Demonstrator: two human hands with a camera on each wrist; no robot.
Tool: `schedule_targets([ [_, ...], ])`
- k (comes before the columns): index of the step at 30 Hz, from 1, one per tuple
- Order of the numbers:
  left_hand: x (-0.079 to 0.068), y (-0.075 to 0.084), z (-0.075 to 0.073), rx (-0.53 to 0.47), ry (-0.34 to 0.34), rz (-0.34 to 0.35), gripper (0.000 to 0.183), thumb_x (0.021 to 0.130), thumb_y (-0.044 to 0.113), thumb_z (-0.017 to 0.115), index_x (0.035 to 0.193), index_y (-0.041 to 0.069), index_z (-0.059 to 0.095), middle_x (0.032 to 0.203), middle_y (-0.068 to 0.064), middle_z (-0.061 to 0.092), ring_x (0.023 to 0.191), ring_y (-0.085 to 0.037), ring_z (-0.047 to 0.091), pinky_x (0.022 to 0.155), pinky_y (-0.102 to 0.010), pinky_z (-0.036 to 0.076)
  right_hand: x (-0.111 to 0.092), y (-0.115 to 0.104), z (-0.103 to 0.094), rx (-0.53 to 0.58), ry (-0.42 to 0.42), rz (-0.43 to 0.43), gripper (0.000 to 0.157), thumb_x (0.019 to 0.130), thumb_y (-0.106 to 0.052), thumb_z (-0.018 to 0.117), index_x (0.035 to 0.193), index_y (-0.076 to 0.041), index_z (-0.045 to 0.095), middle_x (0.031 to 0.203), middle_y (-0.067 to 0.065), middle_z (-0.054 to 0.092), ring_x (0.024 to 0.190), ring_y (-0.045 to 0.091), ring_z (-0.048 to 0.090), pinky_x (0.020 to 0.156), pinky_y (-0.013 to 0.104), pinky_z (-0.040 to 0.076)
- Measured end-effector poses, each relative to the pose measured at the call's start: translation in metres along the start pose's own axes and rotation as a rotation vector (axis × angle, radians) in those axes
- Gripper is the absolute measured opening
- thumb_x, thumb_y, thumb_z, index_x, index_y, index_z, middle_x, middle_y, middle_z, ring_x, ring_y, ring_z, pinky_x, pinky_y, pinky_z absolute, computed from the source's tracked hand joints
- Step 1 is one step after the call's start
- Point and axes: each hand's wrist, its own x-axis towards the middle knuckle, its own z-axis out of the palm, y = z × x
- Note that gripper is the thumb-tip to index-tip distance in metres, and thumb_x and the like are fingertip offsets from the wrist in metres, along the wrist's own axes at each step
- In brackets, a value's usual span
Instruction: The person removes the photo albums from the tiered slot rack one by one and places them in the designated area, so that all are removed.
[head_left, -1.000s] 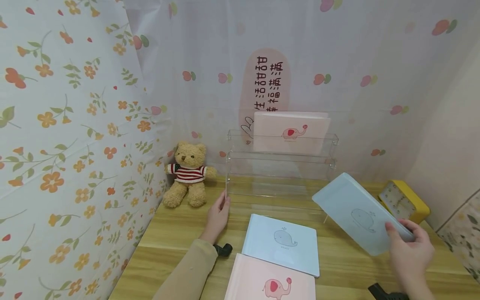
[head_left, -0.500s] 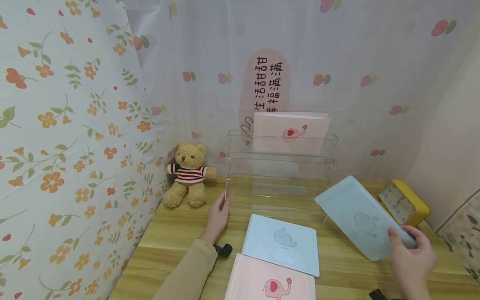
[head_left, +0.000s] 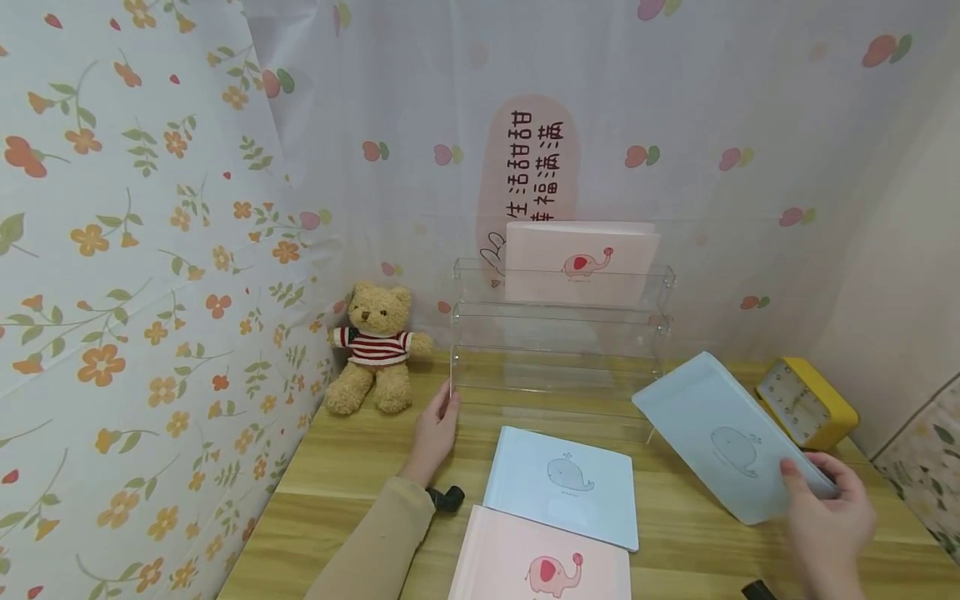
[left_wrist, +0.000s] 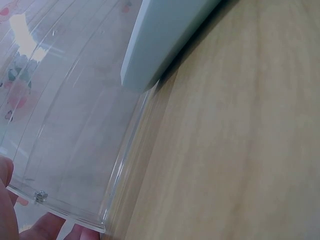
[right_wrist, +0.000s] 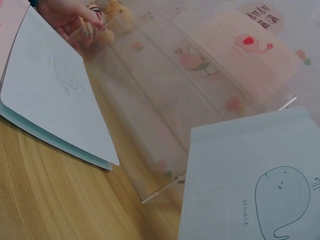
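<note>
Light-blue rectangular whale-printed book (head_left: 723,446) is pinched at its lower end by the right hand (head_left: 831,510), tilted beside the right end of the clear acrylic tiered rack (head_left: 558,337) (long axis slanting up-left toward it); the rack's left edge is gripped by the left hand (head_left: 437,429).

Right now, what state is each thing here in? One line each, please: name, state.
Clear rack: standing, left edge gripped by the left hand
Held whale book: tilted, gripped by the right hand
Other whale book: lying cover up, apparently closed
Racked elephant book: standing at the rack's top
Front elephant book: lying cover up, partly cropped
Teddy bear: sitting
Yellow clock: standing, time unreadable
</note>
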Motion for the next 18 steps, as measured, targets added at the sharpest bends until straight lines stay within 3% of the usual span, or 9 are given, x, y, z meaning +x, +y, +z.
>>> schedule_targets([
  [8, 0.0, 0.001, 0.0, -0.007, 0.0, 0.009, 0.053, 0.116, 0.039, 0.056, 0.164, 0.017, 0.054, 0.159, -0.018, 0.063, 0.146, -0.041, 0.062, 0.122, -0.062, 0.05, 0.005, 0.006, -0.008, 0.035, 0.008, 0.037, 0.018, 0.104, -0.029, 0.079, 0.117, -0.039, 0.071, 0.112, -0.028, 0.055, 0.104, -0.005, 0.048, 0.067, 0.003, 0.04],
  [15, 0.001, 0.0, -0.001, -0.002, -0.002, 0.007, 0.053, 0.117, 0.04, 0.055, 0.164, 0.017, 0.054, 0.159, -0.019, 0.063, 0.146, -0.042, 0.061, 0.122, -0.062, 0.049, 0.006, 0.008, -0.017, 0.053, 0.026, 0.04, 0.022, 0.103, -0.029, 0.08, 0.119, -0.041, 0.071, 0.111, -0.03, 0.056, 0.105, -0.008, 0.048, 0.08, 0.007, 0.04],
  [18, 0.0, 0.001, 0.0, -0.003, -0.001, 0.007, 0.053, 0.117, 0.039, 0.056, 0.164, 0.017, 0.054, 0.16, -0.019, 0.062, 0.147, -0.042, 0.06, 0.122, -0.062, 0.049, 0.006, 0.01, -0.022, 0.089, 0.05, 0.038, 0.022, 0.102, -0.025, 0.081, 0.115, -0.039, 0.072, 0.109, -0.028, 0.056, 0.099, -0.008, 0.049, 0.078, 0.006, 0.039],
])
